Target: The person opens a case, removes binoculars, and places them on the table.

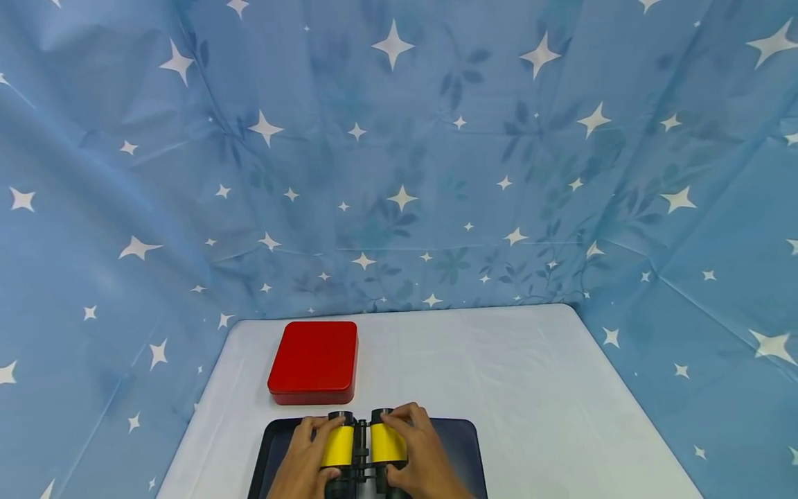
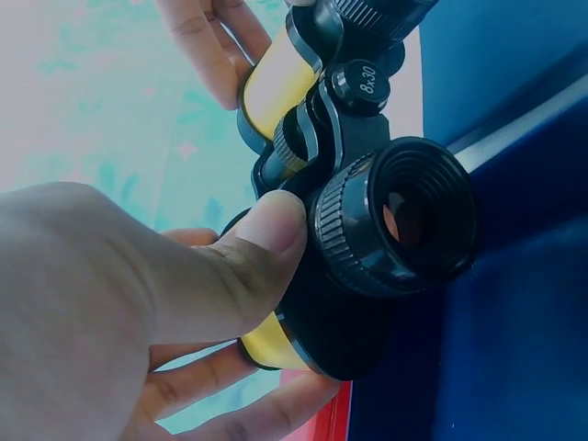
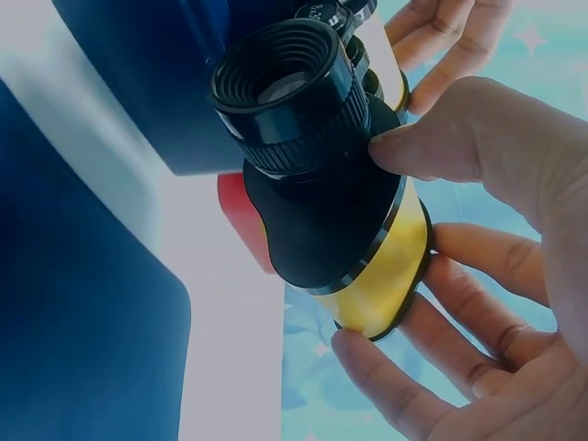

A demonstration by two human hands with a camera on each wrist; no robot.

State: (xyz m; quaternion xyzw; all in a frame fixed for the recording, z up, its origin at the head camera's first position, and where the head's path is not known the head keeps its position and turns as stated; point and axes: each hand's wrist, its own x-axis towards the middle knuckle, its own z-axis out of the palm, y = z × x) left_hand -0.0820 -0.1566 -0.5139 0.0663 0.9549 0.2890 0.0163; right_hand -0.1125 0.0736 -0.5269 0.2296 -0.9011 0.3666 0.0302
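Blue curtain (image 1: 436,163) fabric with white four-pointed stars and darker leaf prints encloses the rear and both sides of a white-covered table (image 1: 536,409). A red box (image 1: 314,357) with rounded corners lies near the table's far edge, toward its far left corner. Just nearer than the box is a dark blue tray (image 1: 460,450); the hands and the binoculars (image 1: 361,450) obscure its middle. Both hands extend forward over the tray, one at each side of the binoculars, with fingers toward the far objective ends and thumbs near the eyepieces. The left hand (image 1: 302,457) grips the left barrel between thumb and spread fingers; the right hand (image 1: 424,457) grips the right barrel likewise. The yellow-and-black binoculars are positioned over the tray, eyepieces facing the person; contact with the tray cannot be determined. A hinge cap (image 2: 360,85) between the barrels is marked 8x30.
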